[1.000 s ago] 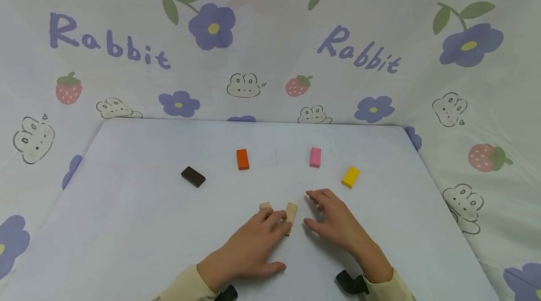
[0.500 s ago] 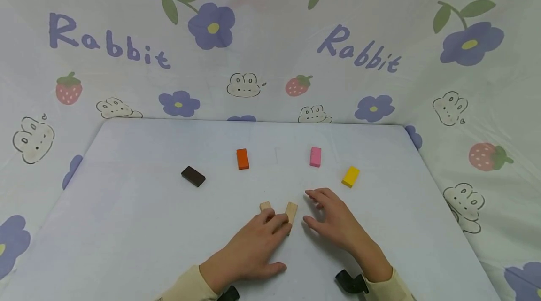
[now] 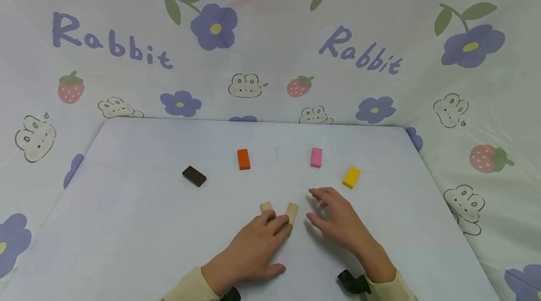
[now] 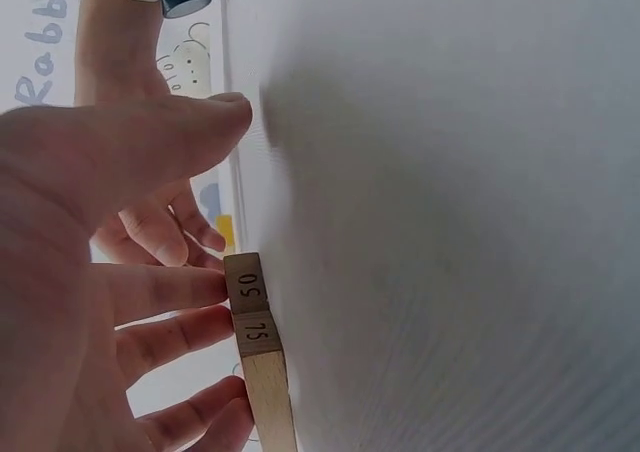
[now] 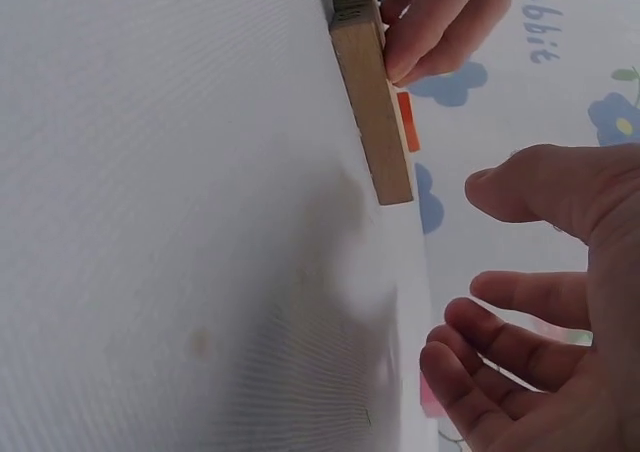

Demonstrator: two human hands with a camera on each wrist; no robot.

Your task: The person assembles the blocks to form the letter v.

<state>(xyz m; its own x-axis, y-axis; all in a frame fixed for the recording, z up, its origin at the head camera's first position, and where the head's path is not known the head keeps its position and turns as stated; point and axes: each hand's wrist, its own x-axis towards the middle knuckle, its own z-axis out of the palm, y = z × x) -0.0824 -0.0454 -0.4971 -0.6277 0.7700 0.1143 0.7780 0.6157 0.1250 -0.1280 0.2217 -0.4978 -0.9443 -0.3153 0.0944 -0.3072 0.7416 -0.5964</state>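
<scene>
Two pale wooden blocks lie on the table in a V shape, their near ends close together. The left block (image 3: 265, 206) shows only its far end in the head view; the right block (image 3: 292, 210) shows more. My left hand (image 3: 253, 247) lies over them, fingertips resting on their tops, thumb held apart. In the left wrist view, one block end (image 4: 246, 284) reads 50 and the adjoining end (image 4: 258, 333) reads 75. To the right, my right hand (image 3: 340, 219) hovers with loosely bent fingers and nothing in them. The right wrist view shows a block's long side (image 5: 372, 112).
Farther back on the white table (image 3: 127, 226) lie a dark brown block (image 3: 194, 176), an orange block (image 3: 243, 159), a pink block (image 3: 316, 157) and a yellow block (image 3: 351, 177). A printed rabbit-and-flower cloth (image 3: 270, 33) stands behind the table's back edge.
</scene>
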